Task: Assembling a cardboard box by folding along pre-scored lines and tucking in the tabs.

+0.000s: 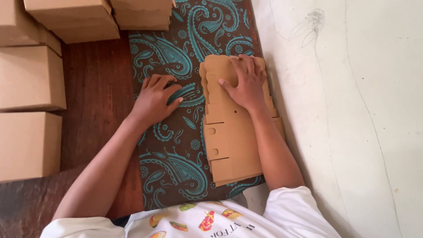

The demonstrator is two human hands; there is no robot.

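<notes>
The right hand (245, 81) lies flat, fingers spread, on the far end of a stack of flat cardboard blanks (233, 132), gripping nothing. The stack rests on a brown-and-teal paisley cloth (176, 53), beside a pale wall (352, 110). The left hand (156, 98) rests open on the cloth, just beside the stack and apart from it. Recommended: peel only the top blank by its edge while steadying the cloth. Assembled cardboard boxes (31, 110) stand closed at left; contents cannot be seen.

A brown cloth with teal paisley pattern (176, 53) covers the dark wooden tabletop (94, 88). Left of the cloth stand assembled cardboard boxes (28, 79), and more boxes (88, 17) sit at its far edge. A whitish wall (352, 110) runs along its right.
</notes>
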